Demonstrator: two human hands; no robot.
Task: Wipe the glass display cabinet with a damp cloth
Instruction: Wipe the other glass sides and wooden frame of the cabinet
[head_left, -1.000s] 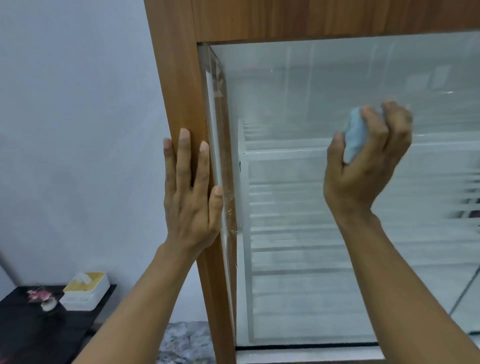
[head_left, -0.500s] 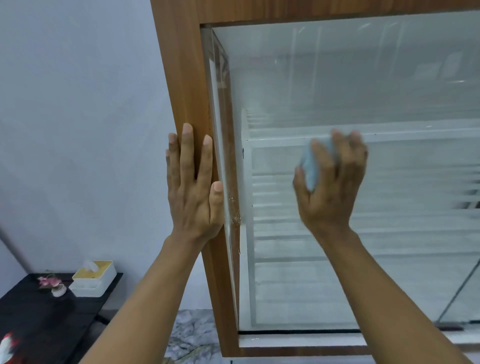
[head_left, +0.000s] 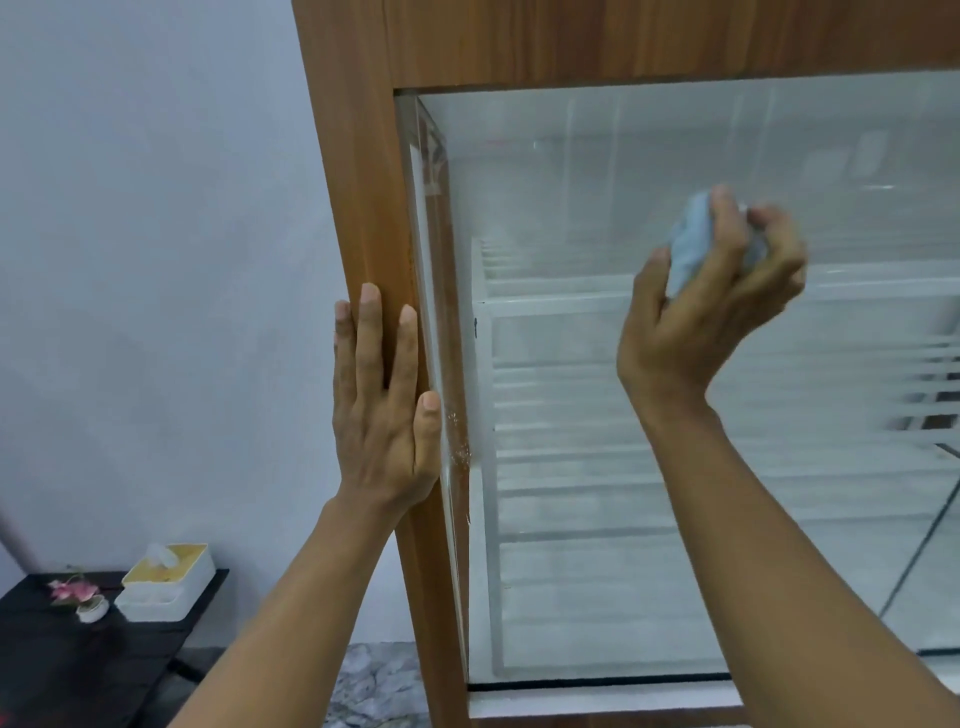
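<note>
The glass display cabinet fills the right of the view, with a brown wooden frame (head_left: 363, 156) and a large front glass pane (head_left: 597, 171); white shelves show behind the glass. My right hand (head_left: 701, 322) is bunched around a pale blue cloth (head_left: 691, 244) and presses it against the upper part of the pane. My left hand (head_left: 384, 410) lies flat on the wooden left post, fingers pointing up and slightly apart, holding nothing.
A plain pale wall is at the left. Low down at the left stands a black table (head_left: 62, 660) with a white and yellow tissue box (head_left: 166, 582) and a small pot of pink flowers (head_left: 83, 597). Marbled floor (head_left: 374, 686) shows below.
My right hand with the cloth went down and left across the glass, then back up and to the right. The left hand stayed on the post.
</note>
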